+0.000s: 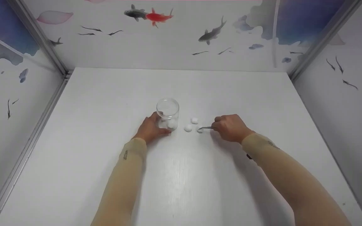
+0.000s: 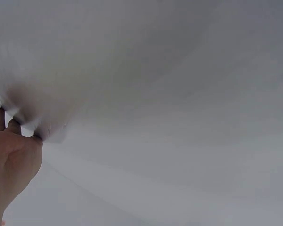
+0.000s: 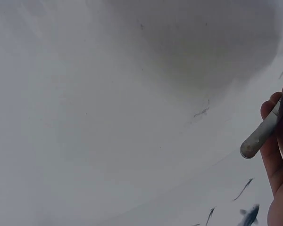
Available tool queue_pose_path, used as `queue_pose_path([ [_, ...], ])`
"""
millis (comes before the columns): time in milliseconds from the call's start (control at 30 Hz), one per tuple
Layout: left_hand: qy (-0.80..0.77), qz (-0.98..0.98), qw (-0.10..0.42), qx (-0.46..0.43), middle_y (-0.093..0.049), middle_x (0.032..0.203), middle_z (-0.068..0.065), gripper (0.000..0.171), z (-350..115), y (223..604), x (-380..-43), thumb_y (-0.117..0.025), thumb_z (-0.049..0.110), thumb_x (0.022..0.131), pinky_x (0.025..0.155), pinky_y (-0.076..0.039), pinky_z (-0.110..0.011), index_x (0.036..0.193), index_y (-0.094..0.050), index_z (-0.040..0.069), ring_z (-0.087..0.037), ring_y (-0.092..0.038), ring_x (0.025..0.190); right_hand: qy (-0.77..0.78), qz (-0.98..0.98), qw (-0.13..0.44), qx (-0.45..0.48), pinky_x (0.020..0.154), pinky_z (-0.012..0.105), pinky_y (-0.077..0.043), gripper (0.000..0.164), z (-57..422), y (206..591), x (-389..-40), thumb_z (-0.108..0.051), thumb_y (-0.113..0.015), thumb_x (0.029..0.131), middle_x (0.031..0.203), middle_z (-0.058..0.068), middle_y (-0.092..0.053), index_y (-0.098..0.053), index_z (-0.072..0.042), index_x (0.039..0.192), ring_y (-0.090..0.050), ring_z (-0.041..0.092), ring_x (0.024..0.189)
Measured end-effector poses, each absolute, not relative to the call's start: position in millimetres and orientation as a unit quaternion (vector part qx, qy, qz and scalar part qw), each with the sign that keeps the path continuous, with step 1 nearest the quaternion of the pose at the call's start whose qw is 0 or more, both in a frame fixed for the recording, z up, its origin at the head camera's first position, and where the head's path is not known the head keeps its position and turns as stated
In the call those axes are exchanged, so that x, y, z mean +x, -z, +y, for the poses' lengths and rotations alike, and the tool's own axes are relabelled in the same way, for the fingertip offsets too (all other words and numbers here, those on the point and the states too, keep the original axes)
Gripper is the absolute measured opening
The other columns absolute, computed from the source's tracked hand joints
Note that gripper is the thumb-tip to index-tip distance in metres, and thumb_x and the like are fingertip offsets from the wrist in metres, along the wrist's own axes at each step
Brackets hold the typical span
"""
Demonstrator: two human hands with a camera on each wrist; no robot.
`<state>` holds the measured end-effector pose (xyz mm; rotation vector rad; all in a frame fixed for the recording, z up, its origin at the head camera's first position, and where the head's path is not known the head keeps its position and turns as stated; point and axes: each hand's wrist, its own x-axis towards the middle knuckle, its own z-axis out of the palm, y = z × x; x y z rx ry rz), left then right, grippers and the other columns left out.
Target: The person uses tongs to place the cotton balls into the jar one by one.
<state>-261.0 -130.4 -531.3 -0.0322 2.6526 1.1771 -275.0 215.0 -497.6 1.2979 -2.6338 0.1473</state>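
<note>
A clear glass jar stands on the white table with white cotton balls at its bottom. My left hand holds it low on its left side, the thumb along the near side. In the left wrist view, only part of the left hand shows at the left edge. My right hand grips metal tweezers, whose tips meet a cotton ball on the table. The rounded back end of the tweezers sticks out of the fist in the right wrist view.
Two more cotton balls lie between jar and tweezers: one nearer the jar, another a little farther back. White panels printed with fish enclose the table at the back and both sides.
</note>
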Motion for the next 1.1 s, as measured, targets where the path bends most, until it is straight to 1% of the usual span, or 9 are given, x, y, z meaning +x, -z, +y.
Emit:
queue_pose_path([
  [133, -0.402, 0.908, 0.12, -0.008, -0.039, 0.155, -0.008, 0.1, -131, 531, -261, -0.088, 0.046, 0.073, 0.121, -0.019, -0.047, 0.154, -0.036, 0.02, -0.031, -0.027, 0.146, -0.054, -0.892, 0.115, 0.433, 0.056, 0.034, -0.058, 0.01, 219, 495, -278, -0.002, -0.074, 0.086, 0.076, 0.0, -0.067, -0.079, -0.011, 0.088, -0.063, 0.015, 0.064],
  [233, -0.403, 0.907, 0.121, -0.008, -0.038, 0.156, -0.009, 0.1, -131, 531, -261, -0.088, 0.046, 0.073, 0.121, -0.018, -0.048, 0.154, -0.035, 0.02, -0.032, -0.025, 0.146, -0.054, -0.893, 0.126, 0.428, 0.056, 0.035, -0.058, 0.01, 222, 494, -280, -0.002, -0.075, 0.086, 0.077, 0.001, -0.068, -0.079, -0.011, 0.087, -0.065, 0.016, 0.065],
  [367, -0.403, 0.907, 0.122, -0.009, -0.036, 0.158, -0.008, 0.1, -131, 530, -261, -0.088, 0.046, 0.072, 0.121, -0.015, -0.049, 0.154, -0.035, 0.02, -0.034, -0.02, 0.148, -0.055, -0.896, 0.13, 0.42, 0.058, 0.036, -0.059, 0.008, 223, 491, -280, -0.004, -0.075, 0.086, 0.078, 0.002, -0.069, -0.079, -0.011, 0.088, -0.066, 0.017, 0.066],
  [433, -0.404, 0.907, 0.123, -0.009, -0.035, 0.158, -0.008, 0.1, -131, 530, -260, -0.088, 0.046, 0.073, 0.121, -0.015, -0.048, 0.154, -0.036, 0.019, -0.034, -0.019, 0.148, -0.057, -0.898, 0.129, 0.416, 0.059, 0.036, -0.06, 0.007, 224, 490, -281, -0.004, -0.075, 0.087, 0.079, 0.002, -0.069, -0.079, -0.01, 0.089, -0.067, 0.018, 0.067],
  [600, -0.4, 0.909, 0.117, -0.004, -0.037, 0.157, -0.009, 0.1, -131, 531, -261, -0.088, 0.046, 0.073, 0.121, -0.018, -0.046, 0.153, -0.036, 0.018, -0.032, -0.023, 0.147, -0.057, -0.899, 0.135, 0.412, 0.06, 0.037, -0.06, 0.006, 225, 488, -282, -0.005, -0.075, 0.087, 0.079, 0.002, -0.07, -0.079, -0.01, 0.089, -0.067, 0.019, 0.067],
  [833, -0.402, 0.909, 0.112, 0.0, -0.041, 0.155, -0.006, 0.097, -130, 532, -261, -0.088, 0.045, 0.073, 0.121, -0.019, -0.045, 0.152, -0.039, 0.019, -0.03, -0.027, 0.146, -0.053, -0.897, 0.145, 0.414, 0.055, 0.037, -0.058, 0.008, 226, 487, -282, -0.003, -0.076, 0.086, 0.075, 0.001, -0.067, -0.078, -0.011, 0.086, -0.066, 0.019, 0.064],
  [967, -0.401, 0.91, 0.111, 0.004, -0.042, 0.154, -0.008, 0.095, -130, 529, -259, -0.088, 0.044, 0.074, 0.121, -0.02, -0.045, 0.152, -0.039, 0.018, -0.03, -0.029, 0.144, -0.052, -0.9, 0.144, 0.409, 0.057, 0.036, -0.059, 0.007, 226, 486, -283, -0.004, -0.075, 0.087, 0.077, 0.002, -0.068, -0.078, -0.01, 0.088, -0.066, 0.019, 0.064],
  [1100, -0.399, 0.91, 0.108, 0.005, -0.042, 0.153, -0.009, 0.094, -129, 527, -258, -0.087, 0.043, 0.075, 0.121, -0.02, -0.045, 0.151, -0.039, 0.018, -0.031, -0.029, 0.145, -0.05, -0.901, 0.145, 0.407, 0.056, 0.036, -0.059, 0.007, 227, 486, -284, -0.004, -0.075, 0.087, 0.076, 0.002, -0.068, -0.078, -0.01, 0.086, -0.066, 0.018, 0.064],
])
